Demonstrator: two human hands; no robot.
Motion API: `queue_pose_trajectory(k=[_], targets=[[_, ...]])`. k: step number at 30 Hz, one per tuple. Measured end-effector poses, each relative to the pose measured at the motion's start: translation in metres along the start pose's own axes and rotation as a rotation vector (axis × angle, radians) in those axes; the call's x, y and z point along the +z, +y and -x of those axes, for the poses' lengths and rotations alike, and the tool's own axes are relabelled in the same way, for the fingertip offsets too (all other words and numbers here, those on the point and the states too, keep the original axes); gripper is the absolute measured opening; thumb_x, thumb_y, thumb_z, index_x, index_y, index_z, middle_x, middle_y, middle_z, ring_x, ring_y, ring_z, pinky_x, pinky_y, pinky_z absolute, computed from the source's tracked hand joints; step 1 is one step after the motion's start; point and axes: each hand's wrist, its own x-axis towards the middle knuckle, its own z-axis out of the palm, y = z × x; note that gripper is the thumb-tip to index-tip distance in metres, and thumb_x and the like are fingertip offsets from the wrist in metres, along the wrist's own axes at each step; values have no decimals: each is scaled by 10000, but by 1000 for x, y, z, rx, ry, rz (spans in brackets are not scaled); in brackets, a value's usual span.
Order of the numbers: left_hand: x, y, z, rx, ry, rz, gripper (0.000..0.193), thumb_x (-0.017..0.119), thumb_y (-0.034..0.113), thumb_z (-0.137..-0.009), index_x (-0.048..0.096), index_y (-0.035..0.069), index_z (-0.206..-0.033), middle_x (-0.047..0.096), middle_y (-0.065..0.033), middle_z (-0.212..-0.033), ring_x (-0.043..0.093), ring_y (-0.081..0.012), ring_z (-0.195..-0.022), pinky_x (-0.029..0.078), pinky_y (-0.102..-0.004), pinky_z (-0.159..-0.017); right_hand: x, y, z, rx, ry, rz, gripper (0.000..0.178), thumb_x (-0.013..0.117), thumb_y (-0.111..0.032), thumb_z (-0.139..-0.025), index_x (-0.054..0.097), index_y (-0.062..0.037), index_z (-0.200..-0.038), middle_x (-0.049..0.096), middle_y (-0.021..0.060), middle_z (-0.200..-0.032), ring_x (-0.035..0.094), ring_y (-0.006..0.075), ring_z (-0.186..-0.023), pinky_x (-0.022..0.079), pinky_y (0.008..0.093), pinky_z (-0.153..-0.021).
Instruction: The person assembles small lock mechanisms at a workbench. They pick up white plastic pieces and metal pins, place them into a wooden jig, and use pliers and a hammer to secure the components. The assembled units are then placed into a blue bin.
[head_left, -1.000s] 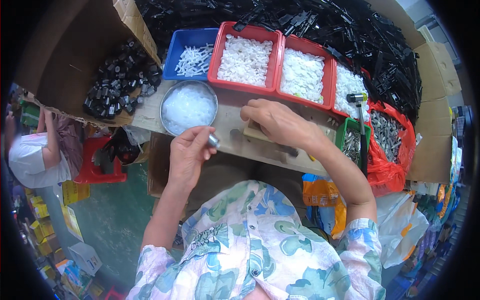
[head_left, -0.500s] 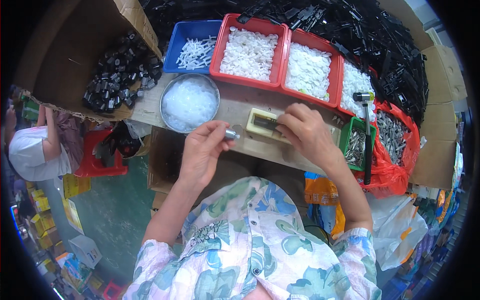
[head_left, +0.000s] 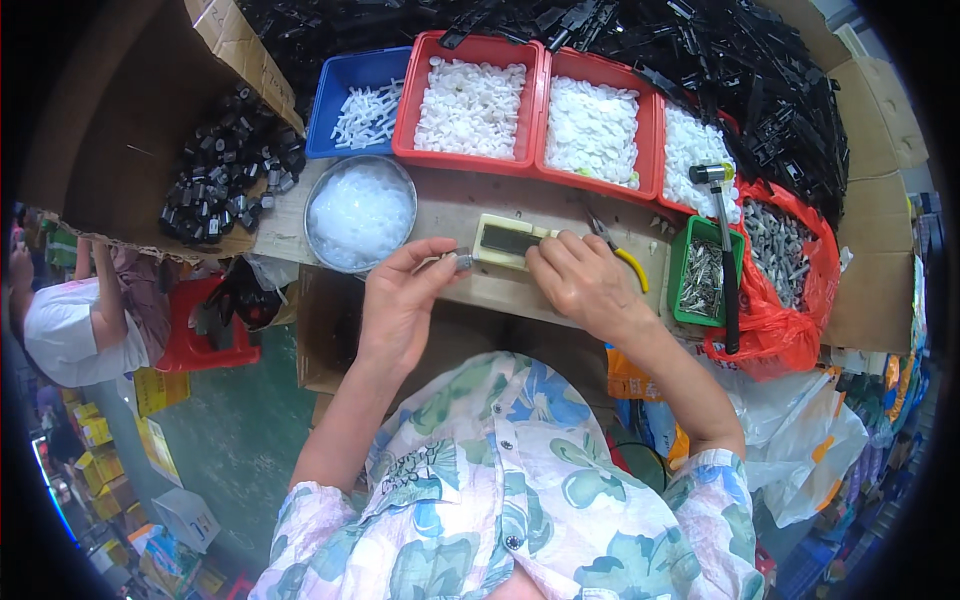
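A small silver-grey metal piece point(head_left: 463, 260) is pinched between the thumb and fingers of my left hand point(head_left: 398, 300), just left of a cream block point(head_left: 488, 256). The block lies on the bench, with a dark flat part point(head_left: 508, 241) in its recess. My right hand point(head_left: 585, 278) is closed, fingertips together at the right end of the block; whatever they hold is hidden. Behind that hand lie pliers point(head_left: 632, 265) with yellow handles. Left of the block stands a round metal bowl point(head_left: 412, 215) of clear, whitish small pieces.
Red trays point(head_left: 533, 165) of white parts and a blue tray point(head_left: 318, 140) line the back. At right are a green tray point(head_left: 683, 312) of metal pieces, a hammer point(head_left: 728, 250) and a red bag point(head_left: 775, 340). A carton point(head_left: 100, 130) with dark pieces stands left; a person point(head_left: 85, 315) is beyond.
My right hand has moved slightly left and down along the block, its fingers drawn closer together. The pliers now show behind it. The whole view has shifted a little.
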Motion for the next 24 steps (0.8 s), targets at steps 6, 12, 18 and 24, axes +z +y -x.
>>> queue_pose_trajectory(k=[6, 12, 18, 24], targets=[[-3, 6, 4, 48, -26, -79, 289, 691, -65, -883, 658, -40, -1169, 696, -93, -1089, 659, -135, -981, 526, -286, -919, -1, 11, -6, 73, -99, -213, 144, 658, -84, -760, 646, -32, -893, 580, 84, -860, 604, 257, -873, 485, 383, -716], [-1, 7, 3, 59, -45, -92, 292, 676, -86, -882, 659, -41, -1170, 695, -89, -1086, 649, -128, -993, 517, -281, -921, -1, 35, -17, 141, -231, -543, 68, 662, -72, -856, 624, -21, -880, 589, 139, -886, 597, 339, -899, 494, 454, -758], [5, 4, 2, 148, -76, -192, 340, 699, -87, -860, 658, -27, -1192, 692, -90, -1112, 649, -132, -1012, 517, -264, -934, -12, 21, -17, 245, -139, -486, 160, 704, -121, -853, 642, -35, -973, 599, 128, -916, 608, 348, -870, 479, 446, -743], [20, -1, -2, 121, -142, -236, 345, 702, -96, -856, 662, -17, -1190, 681, -77, -1129, 632, -116, -1023, 520, -261, -919, -10, -15, -23, 296, 141, -612, 308, 770, -154, -808, 654, -49, -1074, 607, 102, -995, 619, 306, -947, 455, 419, -782]])
